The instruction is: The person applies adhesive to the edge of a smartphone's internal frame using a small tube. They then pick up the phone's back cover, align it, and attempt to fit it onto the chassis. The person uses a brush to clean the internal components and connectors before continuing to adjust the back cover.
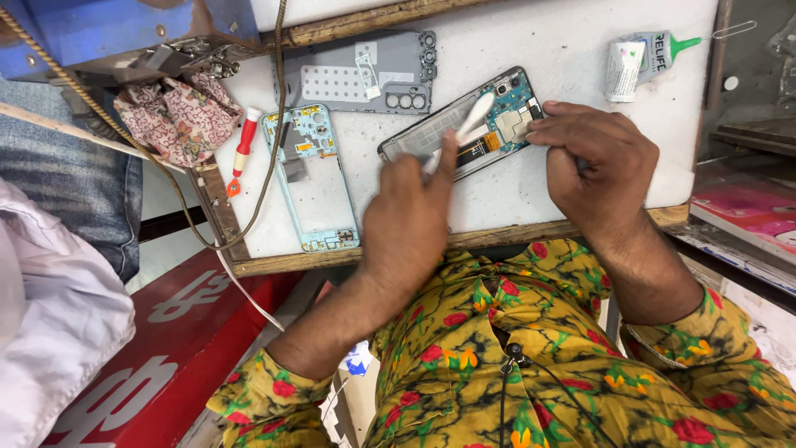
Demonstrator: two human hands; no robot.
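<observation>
The opened phone [464, 124] lies on the white work board [580, 58] just ahead of us, its long axis slanting from lower left to upper right. Our left hand [406, 224] grips a white brush [463, 126] laid across the phone's middle; our right hand [593, 166], curled, presses fingertips on the upper end, so it sits nearer. The back is off, showing a blue circuit board and pale shielding. A pale-blue mid-frame [311, 178] lies well left.
</observation>
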